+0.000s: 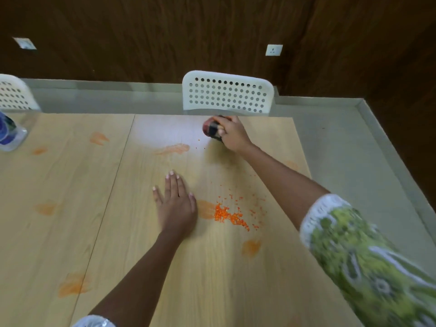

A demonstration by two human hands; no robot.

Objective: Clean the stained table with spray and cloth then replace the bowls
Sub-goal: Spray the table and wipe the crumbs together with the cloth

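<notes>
Item: table (141, 267), light wood, filling the lower and middle frame. We count orange smears at the left edge, lower left, centre and lower right, plus a heap of orange crumbs (230, 215) just right of centre.

Item: cloth (213, 128), dark and checked, bunched into a ball at upper centre-right, near the far table edge, just in front of the white perforated chair (227, 94). Our right hand (232, 135) grips it, fingers curled over the top and pressing it to the wood.

Item: left hand (175, 204), centre frame, laid flat on the table with fingers straight and close together — holding nothing, and we judge it a brace.

Item: container (10, 135), clear with a blue label, at the left edge; partly cut off, so we cannot tell whether it is the spray. No bowls are in view.

Relation of note: the nearest smear (174, 148) lies to the left of and slightly below the cloth, its long axis running left to right; the crumb heap lies farther down the frame, between the two arms. The right hand — already holding the cloth — is the one placed to sweep toward both.
</notes>
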